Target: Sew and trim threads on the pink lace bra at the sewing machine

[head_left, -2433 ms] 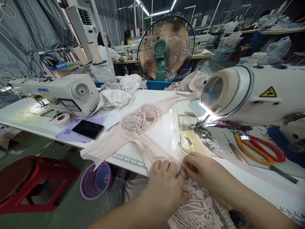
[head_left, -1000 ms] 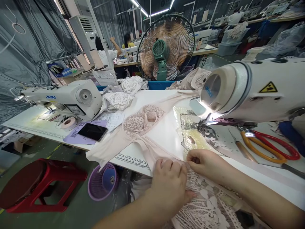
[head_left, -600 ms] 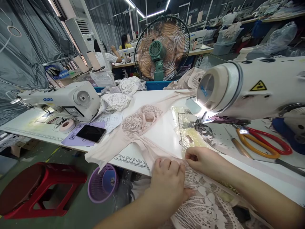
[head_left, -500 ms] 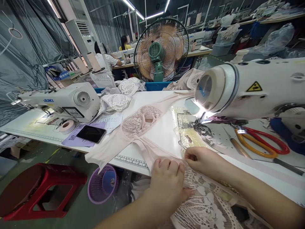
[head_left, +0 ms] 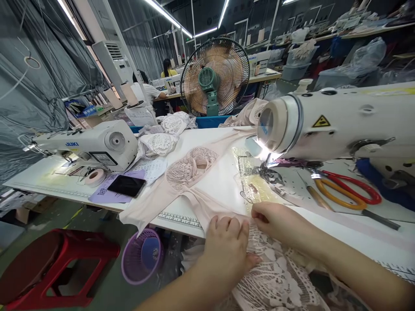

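My left hand [head_left: 227,248] is curled closed on pale pink fabric [head_left: 207,207] at the table's near edge. My right hand [head_left: 280,222] pinches the same fabric just to its right, fingers closed. Pink lace [head_left: 275,280] spreads below both hands toward my lap. The fabric runs away across the white table [head_left: 223,177] to lace cups [head_left: 189,164]. The white sewing machine [head_left: 327,123] stands right of my hands, its needle area [head_left: 270,172] lit just beyond my right hand.
Orange and red scissors [head_left: 343,192] lie under the machine arm. A black phone [head_left: 126,185], a tape roll [head_left: 94,176] and a second sewing machine [head_left: 87,140] sit at left. A fan [head_left: 214,77] stands behind the table. A red stool [head_left: 55,268] and purple basket [head_left: 141,261] are on the floor. People work far back.
Both hands have stayed pinched on the pink fabric at the table edge, shifting only slightly. My head has tilted, so the view slid a little.
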Available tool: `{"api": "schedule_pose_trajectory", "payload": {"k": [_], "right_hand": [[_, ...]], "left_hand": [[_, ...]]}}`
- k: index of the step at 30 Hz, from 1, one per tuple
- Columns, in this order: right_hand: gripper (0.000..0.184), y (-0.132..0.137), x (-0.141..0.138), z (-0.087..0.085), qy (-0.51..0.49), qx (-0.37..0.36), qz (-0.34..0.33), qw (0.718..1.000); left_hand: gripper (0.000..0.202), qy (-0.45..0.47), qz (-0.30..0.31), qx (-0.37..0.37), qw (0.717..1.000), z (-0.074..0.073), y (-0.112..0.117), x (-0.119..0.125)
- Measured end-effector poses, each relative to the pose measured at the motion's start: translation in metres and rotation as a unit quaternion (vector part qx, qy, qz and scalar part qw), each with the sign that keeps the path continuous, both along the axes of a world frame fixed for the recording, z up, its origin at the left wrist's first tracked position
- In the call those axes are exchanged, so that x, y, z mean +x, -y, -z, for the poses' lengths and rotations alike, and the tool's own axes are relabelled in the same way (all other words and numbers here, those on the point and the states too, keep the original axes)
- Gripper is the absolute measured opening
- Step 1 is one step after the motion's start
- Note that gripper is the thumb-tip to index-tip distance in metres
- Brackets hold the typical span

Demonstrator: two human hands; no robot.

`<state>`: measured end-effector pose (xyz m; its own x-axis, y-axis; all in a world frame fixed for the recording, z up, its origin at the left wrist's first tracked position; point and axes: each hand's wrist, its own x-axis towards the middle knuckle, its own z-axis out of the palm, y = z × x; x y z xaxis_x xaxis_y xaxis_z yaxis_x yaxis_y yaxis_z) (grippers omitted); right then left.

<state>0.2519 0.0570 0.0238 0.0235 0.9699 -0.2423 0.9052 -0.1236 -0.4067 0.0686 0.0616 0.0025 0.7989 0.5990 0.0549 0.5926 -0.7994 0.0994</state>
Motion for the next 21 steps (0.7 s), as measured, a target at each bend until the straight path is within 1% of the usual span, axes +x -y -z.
{"api": "schedule_pose_trajectory", "payload": {"k": [6, 12, 14, 17, 21], "right_hand": [[0.018, 0.003, 0.000, 0.000, -0.017, -0.002, 0.011, 1.000], [0.017, 0.007, 0.001, 0.003, -0.020, 0.026, 0.001, 0.999], [0.019, 0.008, 0.002, 0.003, -0.003, 0.049, 0.007, 0.999], [0.023, 0.011, 0.006, 0.002, 0.041, 0.088, 0.037, 0.995], [0.029, 0.014, 0.018, 0.002, 0.070, 0.121, 0.051, 0.989]], "left_hand": [[0.066, 0.011, 0.012, 0.002, 1.000, 0.005, 0.006, -0.006], [0.067, 0.007, 0.004, -0.027, 1.000, 0.001, 0.005, -0.008], [0.066, 0.003, 0.003, -0.037, 0.999, -0.001, 0.004, -0.008], [0.065, -0.007, 0.006, -0.053, 0.999, -0.004, 0.004, -0.009], [0.065, -0.012, 0.004, -0.076, 0.997, -0.006, 0.004, -0.010]]}}
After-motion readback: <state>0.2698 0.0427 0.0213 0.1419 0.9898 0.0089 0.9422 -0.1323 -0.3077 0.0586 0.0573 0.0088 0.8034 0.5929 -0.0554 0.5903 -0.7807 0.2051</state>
